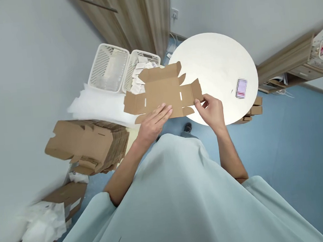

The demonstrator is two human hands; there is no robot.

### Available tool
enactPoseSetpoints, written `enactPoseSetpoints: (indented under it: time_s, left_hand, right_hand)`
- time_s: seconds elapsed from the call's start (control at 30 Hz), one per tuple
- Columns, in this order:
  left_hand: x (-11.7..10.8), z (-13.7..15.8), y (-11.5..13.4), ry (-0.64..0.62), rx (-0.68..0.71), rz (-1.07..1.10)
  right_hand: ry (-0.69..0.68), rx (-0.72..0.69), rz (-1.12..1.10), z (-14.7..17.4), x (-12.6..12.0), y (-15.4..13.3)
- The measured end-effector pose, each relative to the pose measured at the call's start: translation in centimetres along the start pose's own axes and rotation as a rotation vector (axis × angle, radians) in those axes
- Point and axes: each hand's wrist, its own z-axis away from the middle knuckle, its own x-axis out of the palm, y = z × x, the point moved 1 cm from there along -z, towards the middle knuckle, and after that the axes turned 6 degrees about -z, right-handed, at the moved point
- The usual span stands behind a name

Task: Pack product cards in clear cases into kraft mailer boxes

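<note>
A flat brown cardboard box blank (163, 92), with flaps and slots, spreads out in front of me, its right part over the round white table (215, 60). My left hand (153, 126) lies on its near edge, fingers stretched out flat on the cardboard; the thumb is hidden. At the right end, my right hand (210, 110) pinches the corner of a side flap, which is bent up a little, between thumb and fingers. Whether the blank rests on a surface or hangs above it, I cannot tell.
A stack of flat cardboard boxes (86, 145) lies at left, below white foam sheets (100, 106). Behind stand a white basket (91, 76) and another basket (159, 58) with small white packets. A blurred purple item (241, 88) is on the table. Shelves (289, 61) stand right.
</note>
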Motion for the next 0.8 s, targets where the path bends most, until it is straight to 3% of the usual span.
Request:
enactPoseSetpoints:
  time_s: [0.23, 0.47, 0.63, 0.8]
  left_hand:
    - [14.2, -8.0, 1.6, -0.278, 0.142, 0.108]
    - [26.8, -11.9, 1.5, -0.525, 0.173, 0.083]
    - [32.1, -12.1, 1.6, -0.681, 0.182, -0.007]
    - [34.1, -11.4, 1.0, -0.819, 0.143, -0.106]
  right_hand:
    - [0.039, 0.249, -0.058, -1.7, -6.2, 14.3]
    - [-0.023, 0.49, -0.218, -2.1, -7.9, 26.3]
    - [0.007, 0.58, -0.269, -1.8, -5.7, 33.1]
    - [0.029, 0.69, -0.378, -1.0, -2.8, 37.1]
